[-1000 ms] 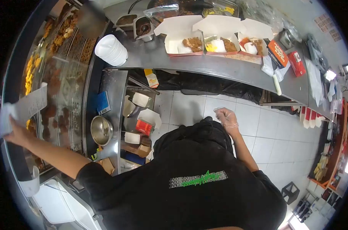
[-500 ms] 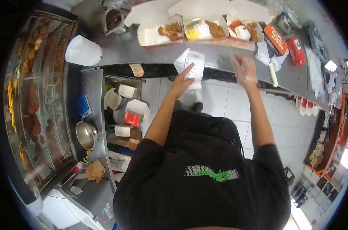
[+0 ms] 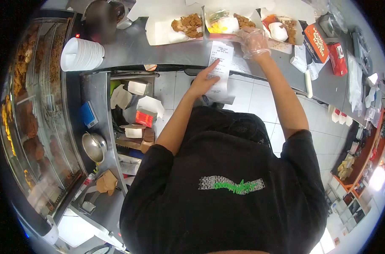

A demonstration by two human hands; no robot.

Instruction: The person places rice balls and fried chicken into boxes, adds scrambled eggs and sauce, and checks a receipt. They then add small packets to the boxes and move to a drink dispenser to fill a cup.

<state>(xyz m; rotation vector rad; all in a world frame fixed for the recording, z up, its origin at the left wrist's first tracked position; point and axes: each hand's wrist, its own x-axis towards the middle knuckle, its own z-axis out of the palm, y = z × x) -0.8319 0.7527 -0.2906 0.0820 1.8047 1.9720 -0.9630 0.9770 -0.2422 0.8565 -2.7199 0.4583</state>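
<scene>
From my seat I see both arms stretched forward from the shoulders toward the steel worktop [image 3: 131, 51]. The left arm is bent at the elbow and angles inward. The left hand [image 3: 203, 84] lies on a long paper receipt [image 3: 223, 57] with the index finger stretched out along it and the other fingers curled. I cannot tell whether the thumb pinches the paper from beneath. The top of the receipt lies on the near edge of the worktop, and the rest hangs down past the edge over the tiled floor.

The right arm runs nearly straight. The right hand [image 3: 254, 41], in a clear glove, rests palm down with its fingers loosely spread. It grips nothing and sits just beside the top right of the receipt.

Just beyond it stands the middle food box [image 3: 227, 25], open, between the left food box [image 3: 175, 29] and the right food box [image 3: 281, 30]. A stack of white cups [image 3: 80, 54] lies at the far left of the worktop.
</scene>
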